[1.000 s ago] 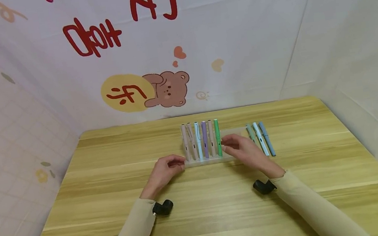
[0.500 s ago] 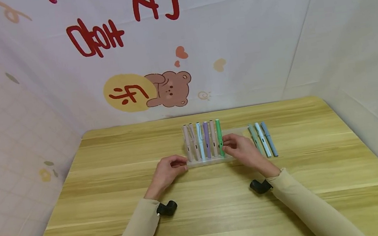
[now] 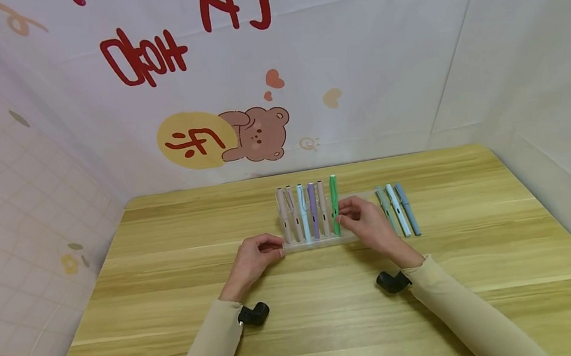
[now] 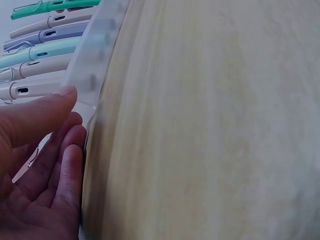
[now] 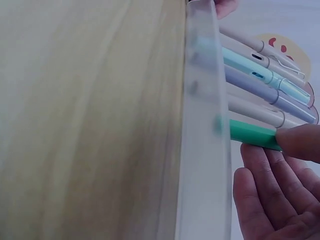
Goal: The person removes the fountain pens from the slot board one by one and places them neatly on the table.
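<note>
My right hand [image 3: 370, 224] pinches the green pen [image 3: 333, 195] between thumb and fingers. In the right wrist view, the green pen's [image 5: 252, 134] lower end is close behind the frosted front strip of the clear pen holder [image 5: 205, 165]; I cannot tell whether it sits in its slot. My left hand [image 3: 255, 260] holds the left end of the holder, its thumb [image 4: 65, 95] on the corner. Left of the green pen stand a light-blue pen [image 3: 303, 212], a purple pen [image 3: 314, 213] and three greyish-pink pens, one of them [image 3: 323, 209] beside the green.
Right of the holder, a grey-green pen [image 3: 384, 204], a pale-blue pen [image 3: 398, 211] and a darker blue pen [image 3: 408, 210] lie side by side, slanted. The wooden table [image 3: 316, 330] reaches back to a printed white cloth [image 3: 372, 58].
The green pen has risen slightly and shifted a little right, away from the greyish-pink pen beside it. My right fingers have closed on it. The left hand stays at the holder's end.
</note>
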Demonstrator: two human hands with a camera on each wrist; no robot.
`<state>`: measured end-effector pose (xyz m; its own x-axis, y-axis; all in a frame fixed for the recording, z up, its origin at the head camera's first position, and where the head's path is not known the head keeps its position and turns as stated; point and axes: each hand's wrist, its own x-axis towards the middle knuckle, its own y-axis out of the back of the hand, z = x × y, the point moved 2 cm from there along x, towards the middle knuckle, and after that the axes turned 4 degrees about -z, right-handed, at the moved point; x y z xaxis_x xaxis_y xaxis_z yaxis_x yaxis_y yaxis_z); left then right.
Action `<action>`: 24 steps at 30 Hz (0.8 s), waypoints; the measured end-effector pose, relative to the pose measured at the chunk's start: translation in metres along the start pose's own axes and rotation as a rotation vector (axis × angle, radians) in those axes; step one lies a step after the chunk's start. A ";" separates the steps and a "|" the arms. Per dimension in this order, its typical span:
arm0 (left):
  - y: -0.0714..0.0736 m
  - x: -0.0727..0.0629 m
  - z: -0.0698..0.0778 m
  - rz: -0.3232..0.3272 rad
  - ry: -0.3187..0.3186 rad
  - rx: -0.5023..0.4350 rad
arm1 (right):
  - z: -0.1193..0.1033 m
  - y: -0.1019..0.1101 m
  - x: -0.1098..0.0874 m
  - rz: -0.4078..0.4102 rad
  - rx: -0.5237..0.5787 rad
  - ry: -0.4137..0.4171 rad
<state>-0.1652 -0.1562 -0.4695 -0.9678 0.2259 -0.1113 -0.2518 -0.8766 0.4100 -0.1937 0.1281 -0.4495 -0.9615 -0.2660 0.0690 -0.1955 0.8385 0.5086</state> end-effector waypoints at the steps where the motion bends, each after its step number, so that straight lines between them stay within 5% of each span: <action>1: 0.000 0.000 0.000 0.001 0.004 -0.002 | -0.001 0.000 0.000 0.008 0.005 0.002; 24: -0.001 0.000 -0.002 -0.001 -0.004 -0.027 | -0.006 0.012 -0.011 0.096 0.056 0.019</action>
<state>-0.1654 -0.1565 -0.4720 -0.9675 0.2287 -0.1082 -0.2529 -0.8875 0.3852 -0.1848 0.1381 -0.4390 -0.9725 -0.1922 0.1317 -0.1141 0.8856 0.4502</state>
